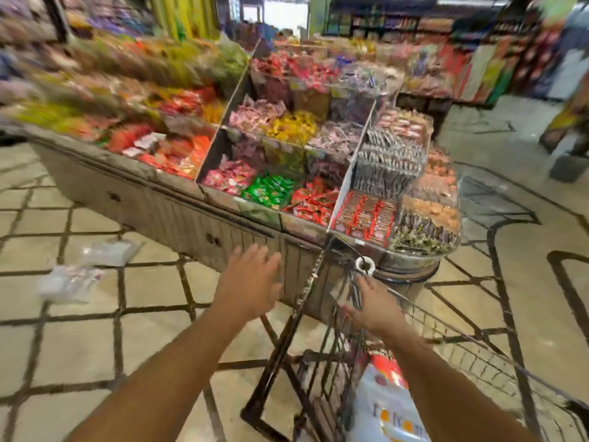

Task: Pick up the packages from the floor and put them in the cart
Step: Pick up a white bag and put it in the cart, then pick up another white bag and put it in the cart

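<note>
Two clear plastic packages lie on the tiled floor at the left: one [110, 252] close to the display's base, the other [68, 282] nearer me. My left hand [250, 280] hovers open, fingers spread, just left of the cart's edge and holds nothing. My right hand [373, 309] is open above the black wire cart [318, 362], palm down, also holding nothing. Inside the cart lies a white package with red and orange print [385, 403]. The picture is blurred by motion.
A long wooden display stand [165, 208] full of coloured sweet packets stands right in front of the cart. More shelves line the back. A person stands at the far right [567, 122]. Tiled floor extends to the left and right.
</note>
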A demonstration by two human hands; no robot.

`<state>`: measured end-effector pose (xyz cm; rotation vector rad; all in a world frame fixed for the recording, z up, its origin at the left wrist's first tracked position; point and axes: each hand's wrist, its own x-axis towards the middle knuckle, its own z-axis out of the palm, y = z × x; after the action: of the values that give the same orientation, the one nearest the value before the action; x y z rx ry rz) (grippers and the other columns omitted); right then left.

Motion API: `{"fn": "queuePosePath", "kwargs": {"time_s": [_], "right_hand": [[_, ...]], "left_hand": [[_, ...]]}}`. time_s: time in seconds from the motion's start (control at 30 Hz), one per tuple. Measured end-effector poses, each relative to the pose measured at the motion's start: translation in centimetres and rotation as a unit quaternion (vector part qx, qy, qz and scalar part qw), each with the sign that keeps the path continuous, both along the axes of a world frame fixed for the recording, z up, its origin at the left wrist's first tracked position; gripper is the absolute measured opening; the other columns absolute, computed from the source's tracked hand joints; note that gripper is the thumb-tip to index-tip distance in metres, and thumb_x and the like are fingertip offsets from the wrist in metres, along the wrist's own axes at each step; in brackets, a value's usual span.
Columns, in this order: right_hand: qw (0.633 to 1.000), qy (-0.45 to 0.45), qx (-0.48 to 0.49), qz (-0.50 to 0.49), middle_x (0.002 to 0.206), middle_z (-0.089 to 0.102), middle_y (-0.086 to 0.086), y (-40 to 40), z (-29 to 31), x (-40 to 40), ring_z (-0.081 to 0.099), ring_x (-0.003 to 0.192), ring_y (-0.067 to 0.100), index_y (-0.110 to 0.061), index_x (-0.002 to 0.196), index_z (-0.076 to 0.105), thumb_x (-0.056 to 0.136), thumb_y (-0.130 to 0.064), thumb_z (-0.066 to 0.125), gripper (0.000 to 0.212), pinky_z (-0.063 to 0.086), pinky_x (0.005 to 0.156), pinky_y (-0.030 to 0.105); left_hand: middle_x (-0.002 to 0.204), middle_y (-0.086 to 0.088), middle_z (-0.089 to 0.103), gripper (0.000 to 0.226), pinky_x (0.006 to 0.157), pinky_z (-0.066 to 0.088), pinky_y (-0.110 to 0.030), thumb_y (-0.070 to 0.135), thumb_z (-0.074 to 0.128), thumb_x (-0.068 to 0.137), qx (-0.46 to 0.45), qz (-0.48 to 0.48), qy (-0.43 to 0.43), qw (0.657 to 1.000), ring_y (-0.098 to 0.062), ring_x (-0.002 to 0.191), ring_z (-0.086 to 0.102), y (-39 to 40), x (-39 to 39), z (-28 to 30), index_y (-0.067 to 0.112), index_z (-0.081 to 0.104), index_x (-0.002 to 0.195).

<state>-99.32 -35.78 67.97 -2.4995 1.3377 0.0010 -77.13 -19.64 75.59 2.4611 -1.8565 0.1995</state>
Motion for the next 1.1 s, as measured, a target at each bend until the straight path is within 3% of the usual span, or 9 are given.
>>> {"fn": "queuePosePath", "kwargs": {"time_s": [0.13,0.3,0.43,0.6,0.8,0.97,1.1], "right_hand": [[0.993,-0.004,-0.085,0.087,0.169,0.031,-0.001,3.4,6.0,8.2,0.027,0.156,0.027,-0.030,0.164,0.022,0.096,-0.074,0.043,0.084,0.036,0.120,0.052],[0.976,0.013,-0.148,0.158,0.170,0.029,-0.005,9.6,10.8,19.2,0.027,0.157,0.026,-0.033,0.163,0.025,0.092,-0.082,0.032,0.087,0.030,0.122,0.052],[0.957,-0.008,-0.179,0.230,0.168,0.035,-0.003,14.7,12.4,28.4,0.035,0.153,0.027,-0.033,0.163,0.027,0.092,-0.083,0.033,0.087,0.037,0.119,0.050],[0.929,-0.002,-0.159,0.335,0.172,0.026,-0.003,21.3,12.5,39.4,0.027,0.156,0.028,-0.036,0.164,0.022,0.092,-0.082,0.037,0.087,0.037,0.119,0.052],[0.888,-0.034,-0.181,0.421,0.171,0.027,-0.003,27.2,11.3,51.9,0.023,0.157,0.028,-0.036,0.163,0.022,0.094,-0.080,0.034,0.083,0.021,0.124,0.057],[0.877,-0.057,-0.175,0.444,0.171,0.026,-0.003,28.0,10.6,63.4,0.022,0.158,0.027,-0.038,0.163,0.023,0.093,-0.080,0.034,0.083,0.023,0.123,0.054],[0.882,-0.062,-0.140,0.446,0.172,0.023,-0.005,26.8,10.5,71.9,0.022,0.158,0.026,-0.037,0.163,0.022,0.094,-0.079,0.037,0.082,0.026,0.122,0.050]], "left_hand": [[0.151,-0.003,0.050,0.059,0.117,0.033,-0.049,0.049,0.049,0.096,-0.038,0.098,-0.015,0.994,-0.027,0.142,0.041,9.2,10.1,3.0,0.027,0.045,0.150],[0.159,-0.008,0.045,0.067,0.120,0.026,-0.053,0.055,0.043,0.094,-0.039,0.230,-0.018,0.972,-0.030,0.148,0.037,21.7,19.0,4.8,0.024,0.043,0.154],[0.142,-0.014,0.061,0.069,0.108,0.039,-0.058,0.051,0.046,0.085,-0.063,0.324,-0.008,0.944,-0.036,0.134,0.053,31.6,23.9,5.1,0.014,0.061,0.141],[0.152,-0.010,0.053,0.066,0.114,0.034,-0.053,0.054,0.050,0.093,-0.059,0.444,-0.013,0.894,-0.032,0.142,0.045,41.2,28.6,4.3,0.021,0.051,0.150],[0.160,-0.004,0.042,0.068,0.119,0.029,-0.045,0.056,0.044,0.097,-0.048,0.515,-0.011,0.856,-0.025,0.147,0.036,46.2,36.0,3.6,0.025,0.037,0.156],[0.156,-0.007,0.050,0.072,0.115,0.036,-0.050,0.059,0.044,0.091,-0.060,0.550,-0.009,0.833,-0.028,0.142,0.045,46.5,44.0,3.6,0.022,0.048,0.152],[0.154,-0.003,0.051,0.069,0.110,0.040,-0.046,0.060,0.045,0.092,-0.023,0.557,-0.009,0.830,-0.024,0.138,0.049,45.9,51.2,3.5,0.024,0.048,0.150]]}}
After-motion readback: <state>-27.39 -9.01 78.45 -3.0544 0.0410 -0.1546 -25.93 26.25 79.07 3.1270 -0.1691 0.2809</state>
